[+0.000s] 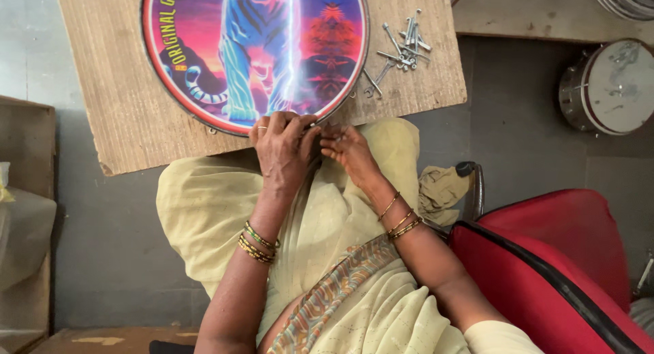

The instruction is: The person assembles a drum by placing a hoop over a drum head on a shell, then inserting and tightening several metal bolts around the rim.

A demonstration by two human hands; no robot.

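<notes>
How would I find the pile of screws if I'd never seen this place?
Find the wooden board with the big colourful round drum lying on it. Look just past the drum's edge, on the right hand side: the screws are a small heap of thin silver rods, the only shiny loose metal on the bare wood.

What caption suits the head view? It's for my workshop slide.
Both hands, left hand and right hand, work at the near rim of a colourful printed drumhead on a wooden board.
</notes>
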